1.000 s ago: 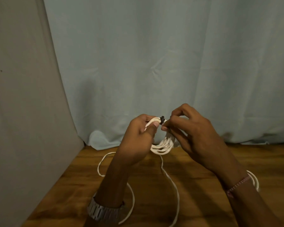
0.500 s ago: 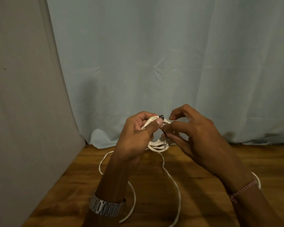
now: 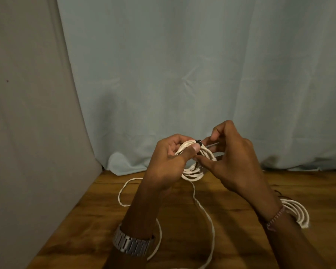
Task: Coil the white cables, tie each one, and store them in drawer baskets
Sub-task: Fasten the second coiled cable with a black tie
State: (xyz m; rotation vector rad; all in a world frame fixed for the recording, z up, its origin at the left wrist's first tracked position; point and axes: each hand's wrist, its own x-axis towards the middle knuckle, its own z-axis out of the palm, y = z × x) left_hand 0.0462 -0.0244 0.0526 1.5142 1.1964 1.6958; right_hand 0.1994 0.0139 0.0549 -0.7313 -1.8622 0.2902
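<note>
I hold a coil of white cable [image 3: 194, 172] up above the wooden table [image 3: 231, 193]. My left hand [image 3: 167, 162] grips the coil's top, thumb pressed on the strands beside a small black tie [image 3: 198, 142]. My right hand [image 3: 233, 158] pinches the thin end of that tie, its fingers partly inside the coil. A loose length of the same cable [image 3: 208, 220] hangs from the coil and trails over the table toward me. A second white coil [image 3: 297, 212] lies on the table, partly hidden behind my right wrist. No drawer basket is in view.
A pale blue curtain [image 3: 182, 74] hangs behind the table and its hem bunches on the back edge. A grey cloth panel [image 3: 27, 113] closes off the left side. A slack loop of cable [image 3: 122, 193] lies at the table's left.
My right fingers have shifted from the tie's knot to pulling its thin end rightward. The coil has turned more open toward me. Both hands stay at about the same height.
</note>
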